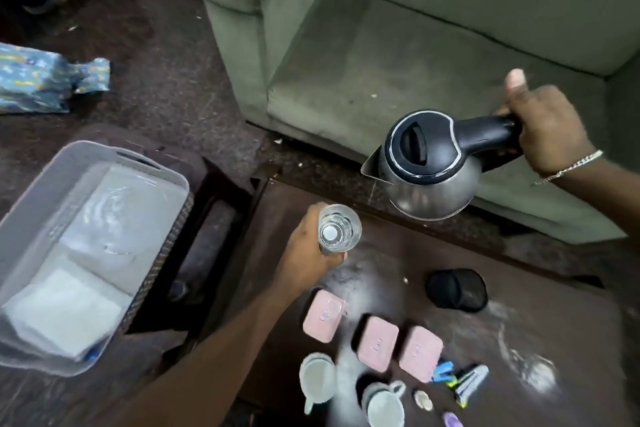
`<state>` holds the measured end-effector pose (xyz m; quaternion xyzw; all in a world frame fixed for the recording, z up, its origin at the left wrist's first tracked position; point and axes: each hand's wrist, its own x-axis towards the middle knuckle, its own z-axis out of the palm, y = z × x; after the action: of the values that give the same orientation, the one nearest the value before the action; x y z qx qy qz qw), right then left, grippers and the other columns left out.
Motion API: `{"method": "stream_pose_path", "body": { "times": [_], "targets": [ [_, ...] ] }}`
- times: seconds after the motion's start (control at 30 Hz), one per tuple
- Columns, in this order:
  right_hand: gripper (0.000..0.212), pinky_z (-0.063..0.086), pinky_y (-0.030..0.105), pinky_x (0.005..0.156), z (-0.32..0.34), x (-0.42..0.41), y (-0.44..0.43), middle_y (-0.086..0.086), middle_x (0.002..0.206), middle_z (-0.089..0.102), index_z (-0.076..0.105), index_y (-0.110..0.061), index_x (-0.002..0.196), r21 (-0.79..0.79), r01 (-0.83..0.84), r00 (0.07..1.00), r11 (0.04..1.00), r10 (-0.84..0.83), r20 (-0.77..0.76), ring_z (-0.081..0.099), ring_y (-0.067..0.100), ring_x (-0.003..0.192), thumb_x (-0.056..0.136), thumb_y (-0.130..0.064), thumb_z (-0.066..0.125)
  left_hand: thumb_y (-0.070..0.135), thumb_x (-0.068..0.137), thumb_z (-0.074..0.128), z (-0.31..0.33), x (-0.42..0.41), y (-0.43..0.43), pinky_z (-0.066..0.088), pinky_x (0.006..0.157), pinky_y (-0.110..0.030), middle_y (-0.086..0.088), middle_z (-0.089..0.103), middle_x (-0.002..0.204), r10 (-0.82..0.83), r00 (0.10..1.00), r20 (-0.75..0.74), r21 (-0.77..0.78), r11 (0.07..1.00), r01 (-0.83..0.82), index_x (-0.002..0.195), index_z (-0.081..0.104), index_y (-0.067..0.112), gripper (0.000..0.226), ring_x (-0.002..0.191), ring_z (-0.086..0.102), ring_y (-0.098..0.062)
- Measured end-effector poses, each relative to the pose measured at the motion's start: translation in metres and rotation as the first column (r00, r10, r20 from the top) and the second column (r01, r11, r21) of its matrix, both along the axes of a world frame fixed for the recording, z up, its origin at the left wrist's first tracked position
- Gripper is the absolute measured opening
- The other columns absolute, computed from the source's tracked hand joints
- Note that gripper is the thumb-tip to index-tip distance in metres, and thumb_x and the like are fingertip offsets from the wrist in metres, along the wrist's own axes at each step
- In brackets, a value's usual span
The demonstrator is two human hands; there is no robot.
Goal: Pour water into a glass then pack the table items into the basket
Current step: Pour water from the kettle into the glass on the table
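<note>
Head view: my left hand [308,246] is wrapped around the glass [337,230], held upright over the worktop [398,253]; my right hand [547,135] clamps the kettle [429,166] handle, spout tilted toward the glass. I count three pink boxes [377,343], two mugs [318,378], one basket [86,253] left of the worktop.
</note>
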<state>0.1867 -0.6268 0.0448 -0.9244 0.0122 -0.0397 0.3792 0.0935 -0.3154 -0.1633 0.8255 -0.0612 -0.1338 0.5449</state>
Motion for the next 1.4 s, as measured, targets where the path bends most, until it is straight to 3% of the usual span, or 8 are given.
{"method": "stream_pose_path", "body": {
  "times": [0.03, 0.13, 0.27, 0.4, 0.5, 0.8, 1.1, 1.4],
  "targets": [
    [0.082, 0.035, 0.030, 0.045, -0.004, -0.003, -0.008, 0.008, 0.040, 0.051, 0.059, -0.006, 0.052, -0.007, 0.003, 1.000, 1.000, -0.003, -0.006, 0.043, 0.017, 0.039, 0.105, -0.060, 0.028, 0.024, 0.060, 0.087, -0.007, -0.001, -0.011, 0.041, 0.083, -0.005, 0.022, 0.061, 0.114, -0.018, 1.000, -0.012, 0.011, 1.000, 0.019, 0.121, 0.039, 0.056, 0.084, 0.105, 0.059, 0.006],
    [0.081, 0.032, 0.024, 0.044, -0.018, -0.013, -0.026, 0.002, 0.036, 0.047, 0.053, -0.007, 0.048, -0.046, -0.003, 0.999, 0.999, 0.001, -0.044, 0.042, 0.013, 0.036, 0.105, -0.059, 0.029, 0.025, 0.060, 0.088, -0.026, -0.005, -0.034, 0.043, 0.086, -0.010, 0.014, 0.060, 0.117, -0.056, 0.998, -0.038, 0.041, 0.998, 0.057, 0.128, 0.042, 0.038, 0.083, 0.104, 0.058, 0.005],
    [0.089, 0.045, 0.041, 0.054, -0.032, -0.025, -0.044, 0.026, 0.046, 0.052, 0.056, 0.005, 0.054, -0.207, -0.065, 0.997, 0.976, 0.052, -0.065, 0.054, 0.037, 0.048, 0.101, -0.066, 0.028, 0.015, 0.060, 0.090, -0.042, -0.011, -0.059, 0.052, 0.093, -0.030, 0.009, 0.062, 0.120, -0.051, 0.997, -0.055, 0.062, 0.997, 0.055, 0.131, 0.044, 0.033, 0.086, 0.107, 0.062, -0.010],
    [0.084, 0.039, 0.046, 0.055, -0.038, -0.034, -0.043, 0.021, 0.044, 0.040, 0.043, -0.006, 0.048, -0.398, -0.176, 0.984, 0.900, 0.147, -0.104, 0.043, 0.037, 0.048, 0.098, -0.069, 0.022, 0.010, 0.061, 0.088, -0.050, -0.016, -0.074, 0.052, 0.097, -0.041, 0.002, 0.064, 0.122, -0.047, 0.996, -0.071, 0.069, 0.996, 0.051, 0.135, 0.046, 0.026, 0.088, 0.111, 0.063, -0.020],
    [0.071, 0.032, 0.038, 0.052, -0.041, -0.042, -0.038, 0.001, 0.041, 0.036, 0.036, -0.021, 0.045, -0.458, -0.265, 0.964, 0.849, 0.229, -0.135, 0.040, 0.017, 0.042, 0.101, -0.064, 0.024, 0.010, 0.061, 0.088, -0.053, -0.020, -0.078, 0.053, 0.094, -0.039, 0.004, 0.065, 0.119, -0.038, 0.996, -0.081, 0.079, 0.996, 0.044, 0.135, 0.045, 0.029, 0.087, 0.108, 0.063, -0.017],
    [0.081, 0.044, 0.041, 0.057, -0.050, -0.058, -0.015, 0.018, 0.051, 0.050, 0.043, -0.012, 0.051, -0.671, -0.414, 0.906, 0.615, 0.351, -0.237, 0.056, 0.043, 0.058, 0.098, -0.067, 0.007, 0.007, 0.064, 0.087, -0.061, -0.026, -0.076, 0.053, 0.097, -0.040, 0.002, 0.066, 0.121, -0.016, 0.992, -0.123, 0.045, 0.999, 0.021, 0.137, 0.046, 0.028, 0.087, 0.110, 0.065, -0.019],
    [0.074, 0.035, 0.035, 0.056, -0.048, -0.062, 0.003, 0.002, 0.047, 0.027, 0.034, -0.019, 0.048, -0.748, -0.383, 0.910, 0.543, 0.361, -0.204, 0.061, 0.045, 0.060, 0.102, -0.065, 0.013, 0.007, 0.064, 0.088, -0.060, -0.023, -0.073, 0.055, 0.094, -0.046, -0.001, 0.067, 0.119, -0.037, 0.988, -0.152, 0.017, 0.999, 0.040, 0.134, 0.048, 0.031, 0.084, 0.110, 0.066, -0.024],
    [0.075, 0.037, 0.036, 0.057, -0.045, -0.061, 0.005, 0.016, 0.059, 0.053, 0.044, -0.017, 0.052, -0.765, -0.380, 0.908, 0.520, 0.366, -0.203, 0.064, 0.046, 0.066, 0.100, -0.064, 0.012, 0.010, 0.064, 0.089, -0.064, -0.025, -0.072, 0.055, 0.094, -0.042, 0.003, 0.066, 0.119, -0.045, 0.990, -0.134, 0.059, 0.997, 0.054, 0.135, 0.044, 0.035, 0.088, 0.108, 0.065, -0.019]
  ]
}}
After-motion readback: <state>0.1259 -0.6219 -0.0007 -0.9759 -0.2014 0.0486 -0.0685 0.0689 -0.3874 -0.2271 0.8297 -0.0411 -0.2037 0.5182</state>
